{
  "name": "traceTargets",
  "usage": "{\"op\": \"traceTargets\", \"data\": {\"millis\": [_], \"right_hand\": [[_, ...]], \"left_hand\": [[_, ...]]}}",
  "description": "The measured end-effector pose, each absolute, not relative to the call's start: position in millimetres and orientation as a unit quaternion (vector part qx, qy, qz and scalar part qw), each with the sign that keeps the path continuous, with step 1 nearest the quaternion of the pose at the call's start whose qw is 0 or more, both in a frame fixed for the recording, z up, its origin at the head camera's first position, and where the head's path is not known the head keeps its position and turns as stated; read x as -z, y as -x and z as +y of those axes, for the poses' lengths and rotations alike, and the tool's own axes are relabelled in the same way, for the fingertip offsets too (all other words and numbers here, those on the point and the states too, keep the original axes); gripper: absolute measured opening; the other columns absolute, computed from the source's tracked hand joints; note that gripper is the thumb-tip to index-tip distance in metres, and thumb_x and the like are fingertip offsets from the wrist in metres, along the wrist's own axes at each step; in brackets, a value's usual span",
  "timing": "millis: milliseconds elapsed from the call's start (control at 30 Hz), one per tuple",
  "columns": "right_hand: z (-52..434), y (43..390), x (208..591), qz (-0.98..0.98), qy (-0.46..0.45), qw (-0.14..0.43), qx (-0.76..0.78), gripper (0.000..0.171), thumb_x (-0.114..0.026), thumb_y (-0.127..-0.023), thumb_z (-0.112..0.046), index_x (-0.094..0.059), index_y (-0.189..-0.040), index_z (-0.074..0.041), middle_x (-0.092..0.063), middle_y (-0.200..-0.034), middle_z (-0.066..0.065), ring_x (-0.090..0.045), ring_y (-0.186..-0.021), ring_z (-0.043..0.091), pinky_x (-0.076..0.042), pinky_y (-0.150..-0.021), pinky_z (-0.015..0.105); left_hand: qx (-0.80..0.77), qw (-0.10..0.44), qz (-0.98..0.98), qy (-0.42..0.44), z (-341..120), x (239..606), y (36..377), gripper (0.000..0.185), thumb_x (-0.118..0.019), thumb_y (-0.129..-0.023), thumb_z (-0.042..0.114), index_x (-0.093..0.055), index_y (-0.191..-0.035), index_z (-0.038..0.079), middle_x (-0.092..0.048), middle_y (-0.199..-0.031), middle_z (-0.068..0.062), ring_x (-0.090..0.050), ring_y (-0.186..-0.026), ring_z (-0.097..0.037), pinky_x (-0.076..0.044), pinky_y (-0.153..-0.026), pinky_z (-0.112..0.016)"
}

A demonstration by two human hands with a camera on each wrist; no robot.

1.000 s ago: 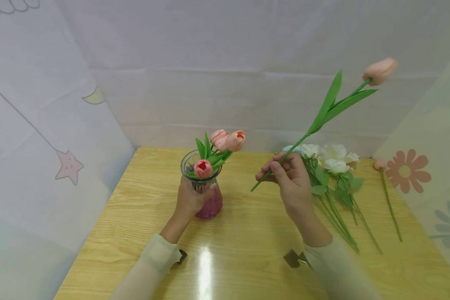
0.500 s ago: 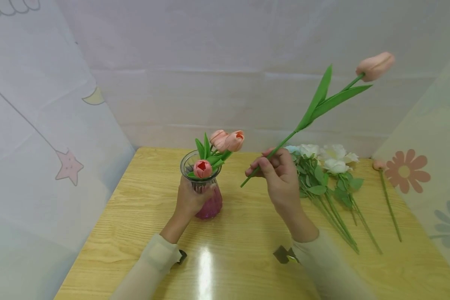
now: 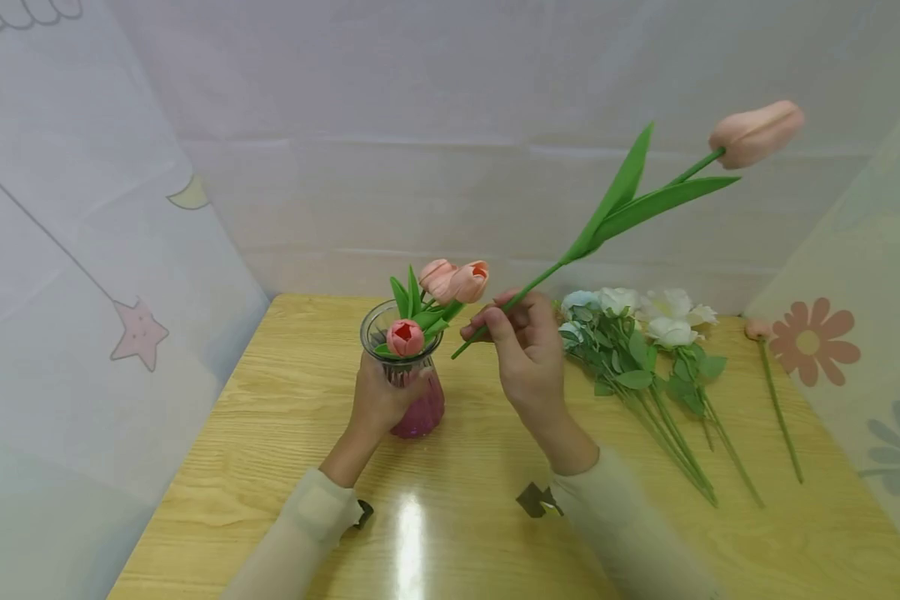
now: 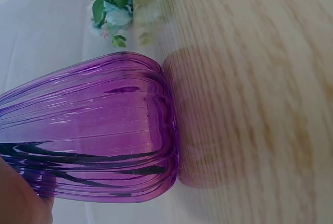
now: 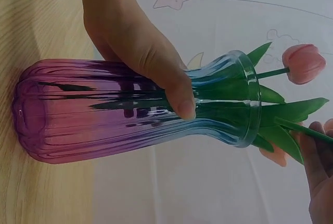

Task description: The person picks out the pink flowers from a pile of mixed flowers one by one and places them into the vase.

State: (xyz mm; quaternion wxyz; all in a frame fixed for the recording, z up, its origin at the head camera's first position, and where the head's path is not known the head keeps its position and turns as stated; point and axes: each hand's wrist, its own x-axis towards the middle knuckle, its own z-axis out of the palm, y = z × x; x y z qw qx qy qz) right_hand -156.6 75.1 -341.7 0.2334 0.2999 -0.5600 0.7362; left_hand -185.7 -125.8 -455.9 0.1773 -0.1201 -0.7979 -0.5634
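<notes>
Table (image 3: 495, 533): wood, glossy, cloth walls close on three sides, open room at 6 o'clock

Vase (image 3: 412, 392): ribbed glass, purple base, upright left of centre, three tulips in it already. Likely heavy-ish, slick, breakable. Left hand (image 3: 378, 400) curled round its waist, good spot

Tulip (image 3: 622, 204): right hand (image 3: 525, 350) pinches the low stem, tip just at 3 o'clock of the vase rim, bloom up at 1 o'clock. Looks light, stem springy; hold low, narrow neck is crowded

Roses (image 3: 645, 342) and a loose stem (image 3: 780, 408) lie at 3 o'clock, well apart
</notes>
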Motion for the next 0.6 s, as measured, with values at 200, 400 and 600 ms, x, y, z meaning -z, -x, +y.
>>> {"op": "traceTargets", "data": {"millis": [200,400,600], "right_hand": [[64,159,343,-0.563,-0.305,0.271,-0.719,0.012,-0.048,-0.101,0.008,-0.043,-0.108,0.017,-0.064,-0.095,0.013,-0.070,-0.083,0.020,-0.062,-0.077,0.036],[54,160,341,-0.570,-0.310,0.284,-0.706,0.021,-0.051,-0.103,0.000,-0.043,-0.110,0.018,-0.060,-0.093,0.025,-0.068,-0.084,0.018,-0.062,-0.078,0.033],[47,163,344,-0.587,-0.326,0.291,-0.682,0.018,-0.051,-0.103,0.000,-0.045,-0.111,0.016,-0.059,-0.095,0.029,-0.067,-0.087,0.017,-0.062,-0.079,0.034]], "left_hand": [[0.551,0.170,-0.810,0.109,-126,456,184,0.080,-0.082,-0.078,0.028,-0.039,-0.141,0.006,-0.059,-0.131,-0.015,-0.058,-0.125,-0.031,-0.047,-0.108,-0.053],[0.549,0.175,-0.810,0.113,-126,459,184,0.077,-0.083,-0.079,0.022,-0.039,-0.141,0.007,-0.058,-0.132,-0.014,-0.057,-0.127,-0.030,-0.046,-0.109,-0.051],[0.542,0.172,-0.816,0.108,-127,461,186,0.079,-0.082,-0.078,0.016,-0.037,-0.143,0.006,-0.056,-0.136,-0.016,-0.055,-0.130,-0.032,-0.045,-0.110,-0.053]]}}
